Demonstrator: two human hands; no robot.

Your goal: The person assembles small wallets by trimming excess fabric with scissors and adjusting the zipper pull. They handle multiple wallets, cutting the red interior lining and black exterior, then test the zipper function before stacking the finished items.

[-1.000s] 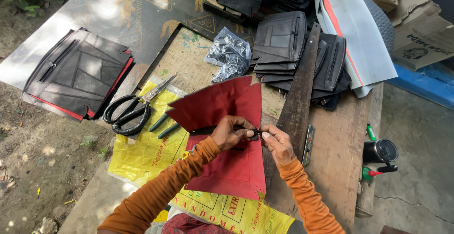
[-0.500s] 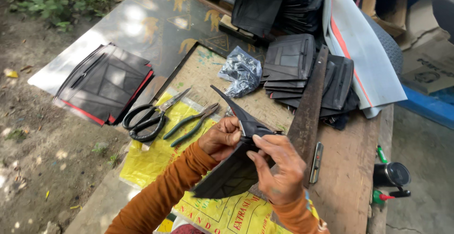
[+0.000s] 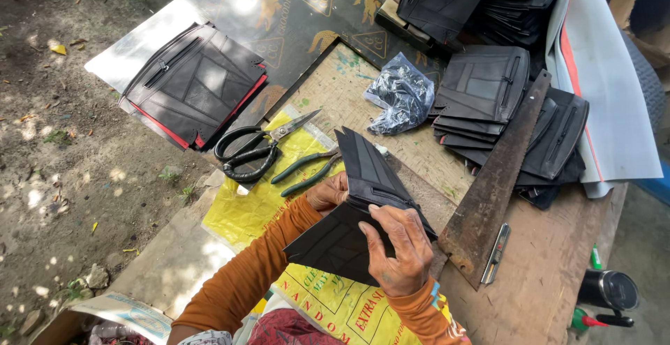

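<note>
While both hands close around it at lower centre of the frame, a folded black leather panel with a zip (image 3: 356, 212) tilts clear of the wooden bench (image 3: 551, 275), seemingly for inspection. The left hand (image 3: 328, 193) grips its far edge; the right hand (image 3: 394, 251) lies fingers-spread across its face, with black-handled scissors (image 3: 255, 151) and green-handled pliers (image 3: 307, 172) just beyond.

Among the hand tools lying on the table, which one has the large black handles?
The scissors, lying left of the green-handled pliers. Their black loop handles set them apart; the rusty saw blade shows no handle.
</note>
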